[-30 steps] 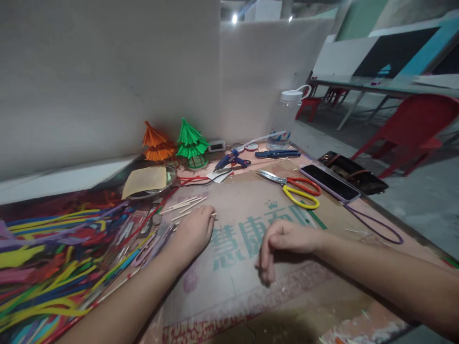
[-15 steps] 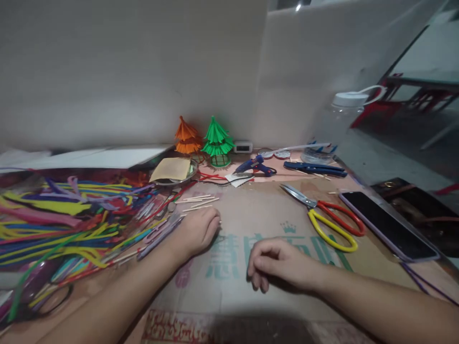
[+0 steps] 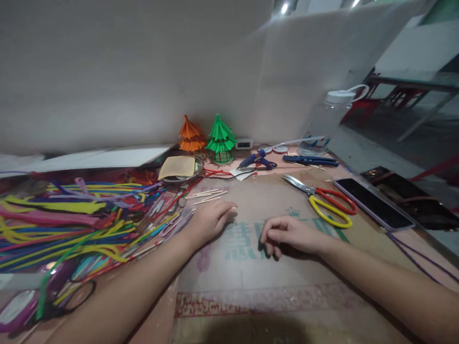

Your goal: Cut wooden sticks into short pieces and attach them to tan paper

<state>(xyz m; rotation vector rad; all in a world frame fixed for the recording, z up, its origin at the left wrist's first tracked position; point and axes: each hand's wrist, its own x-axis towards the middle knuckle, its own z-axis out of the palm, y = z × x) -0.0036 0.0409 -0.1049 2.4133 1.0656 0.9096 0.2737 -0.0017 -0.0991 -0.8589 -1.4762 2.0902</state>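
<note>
On the printed cardboard [image 3: 244,277], my left hand [image 3: 211,220] rests palm down with thumb and fingers pressed together. A tiny pale tip shows at its fingertips, too small to identify. Just beyond it lie several thin wooden sticks [image 3: 207,196]. My right hand [image 3: 285,234] lies on its side on the cardboard, fingers loosely curled, with nothing visible in it. Beyond its wrist are scissors [image 3: 319,200] with one red and one yellow handle, their blades apart. Farther back stand a green tree-shaped craft [image 3: 220,138] and an orange one [image 3: 191,136].
Colourful strips [image 3: 71,224] cover the left side. A glue gun [image 3: 257,159], a dish with a yellowish pad [image 3: 177,167] and a blue cutter [image 3: 310,161] sit at the back. At right are a phone [image 3: 375,203] and a clear bottle [image 3: 324,119].
The camera view has shifted, so the items on the table appear moved. My left hand's fingers reach out slightly farther. My right hand keeps its loose curl.
</note>
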